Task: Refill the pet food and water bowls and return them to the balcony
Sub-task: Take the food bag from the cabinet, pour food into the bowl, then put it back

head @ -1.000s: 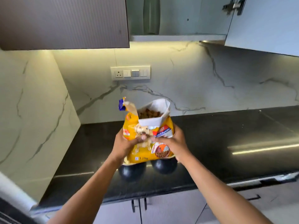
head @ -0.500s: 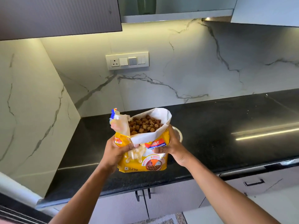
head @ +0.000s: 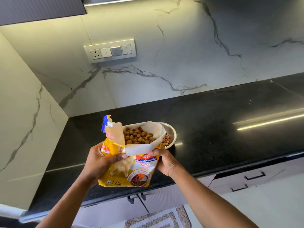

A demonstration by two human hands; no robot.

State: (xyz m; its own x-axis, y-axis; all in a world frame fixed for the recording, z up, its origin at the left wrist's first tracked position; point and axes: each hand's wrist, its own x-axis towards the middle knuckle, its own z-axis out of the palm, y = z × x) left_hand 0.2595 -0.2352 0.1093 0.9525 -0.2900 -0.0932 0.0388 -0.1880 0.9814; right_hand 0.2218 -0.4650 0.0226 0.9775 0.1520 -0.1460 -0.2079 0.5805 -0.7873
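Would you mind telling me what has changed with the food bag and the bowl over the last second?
The yellow food bag has come down from chest height towards the black counter, and its open mouth now shows plenty of kibble. A steel bowl with some kibble in it has come into view behind the bag. The left hand and right hand still grip the bag.

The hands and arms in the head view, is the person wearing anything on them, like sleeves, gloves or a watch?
Nothing shows. The left hand and right hand are bare, without gloves or visible rings. Both forearms are uncovered to the frame's bottom edge: no sleeves, watch or bracelet in view.
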